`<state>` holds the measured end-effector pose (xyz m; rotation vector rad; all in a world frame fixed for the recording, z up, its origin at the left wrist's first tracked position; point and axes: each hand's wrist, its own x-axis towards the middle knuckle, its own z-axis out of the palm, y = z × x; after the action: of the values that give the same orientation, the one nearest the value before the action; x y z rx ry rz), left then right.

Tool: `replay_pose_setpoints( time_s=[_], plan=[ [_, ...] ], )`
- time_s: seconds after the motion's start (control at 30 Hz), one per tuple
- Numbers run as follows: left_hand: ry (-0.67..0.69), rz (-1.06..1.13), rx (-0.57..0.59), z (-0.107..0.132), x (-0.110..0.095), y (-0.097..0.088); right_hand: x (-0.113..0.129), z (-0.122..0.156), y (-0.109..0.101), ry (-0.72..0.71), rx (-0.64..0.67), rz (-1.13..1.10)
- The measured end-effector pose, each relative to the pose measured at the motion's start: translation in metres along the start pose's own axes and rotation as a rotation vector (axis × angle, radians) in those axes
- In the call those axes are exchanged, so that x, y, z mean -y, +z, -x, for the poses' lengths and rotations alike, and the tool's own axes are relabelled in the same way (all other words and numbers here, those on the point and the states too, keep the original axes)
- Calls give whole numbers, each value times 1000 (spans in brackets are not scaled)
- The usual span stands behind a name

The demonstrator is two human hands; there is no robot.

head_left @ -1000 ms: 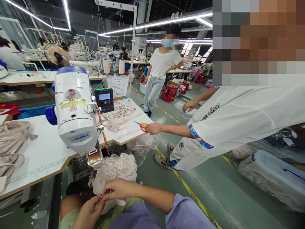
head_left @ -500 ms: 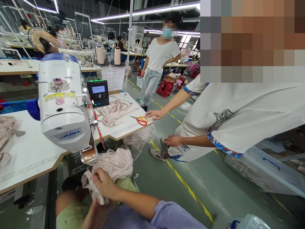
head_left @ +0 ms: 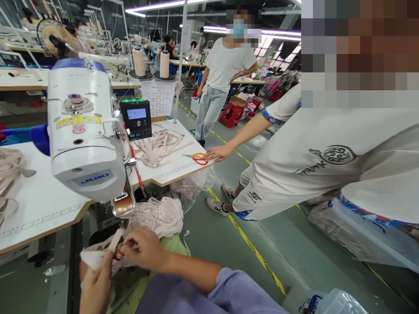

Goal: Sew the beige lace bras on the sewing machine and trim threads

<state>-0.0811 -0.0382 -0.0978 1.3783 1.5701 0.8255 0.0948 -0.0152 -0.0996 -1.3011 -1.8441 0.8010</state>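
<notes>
My left hand (head_left: 98, 279) pinches a pale pink fabric piece (head_left: 92, 258) between thumb and fingers, low in front of the sewing machine. Close on its right, my right hand (head_left: 145, 249) is closed, fingertips pinched at the same fabric piece; the exact grip is partly hidden. A short flat strap end (head_left: 116, 239) stands up between the hands. Behind them a heap of pale pink lace fabric (head_left: 162, 218) lies over my lap, on green cloth (head_left: 175, 245). The white sewing machine head (head_left: 83, 131) is above and beyond my hands.
The white sewing table (head_left: 36, 196) carries a control panel (head_left: 135, 117), pale straps (head_left: 160, 146) and scissors (head_left: 199, 158). A co-worker's hand (head_left: 218, 152) rests at the table edge by the scissors. Another person (head_left: 225, 65) stands farther back. A plastic bin (head_left: 360, 231) is at the right.
My left hand has moved up and left, bringing the fabric piece into clearer view. My right hand stays near it. The co-worker's hand has come closer to the scissors. The view has shifted slightly.
</notes>
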Motion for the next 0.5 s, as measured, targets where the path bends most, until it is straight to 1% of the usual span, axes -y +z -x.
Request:
replay_pose_setpoints(
  time_s=[0.03, 0.07, 0.1, 0.13, 0.2, 0.23, 0.27, 0.33, 0.4, 0.43, 0.5],
  plan=[
    [11, -22, 85, 0, -7, -7, 1, -2, -13, -54, -4, 34],
    [13, -29, 167, 1, -13, -13, 2, -4, -25, -115, 30, 46],
    [7, -26, 238, 1, -19, -16, 3, -6, -35, -174, 111, 36],
    [-7, -33, 288, 3, -24, -19, 4, -8, -42, -218, 224, 10],
    [-68, -72, 341, 5, -32, -20, 6, -10, -51, -235, 442, -34],
    [-96, -98, 357, 7, -34, -20, 6, -10, -52, -213, 510, -44],
    [-117, -124, 377, 7, -36, -19, 6, -9, -51, -184, 545, -49],
    [-136, -156, 415, 7, -38, -17, 4, -6, -49, -149, 539, -52],
    [-128, -149, 433, 3, -40, -16, -1, -3, -48, -112, 483, -61],
    [-119, -137, 420, 1, -41, -15, -5, -1, -48, -66, 438, -75],
    [-99, -120, 342, -1, -46, -12, -12, 4, -51, 64, 317, -142]
  ],
)
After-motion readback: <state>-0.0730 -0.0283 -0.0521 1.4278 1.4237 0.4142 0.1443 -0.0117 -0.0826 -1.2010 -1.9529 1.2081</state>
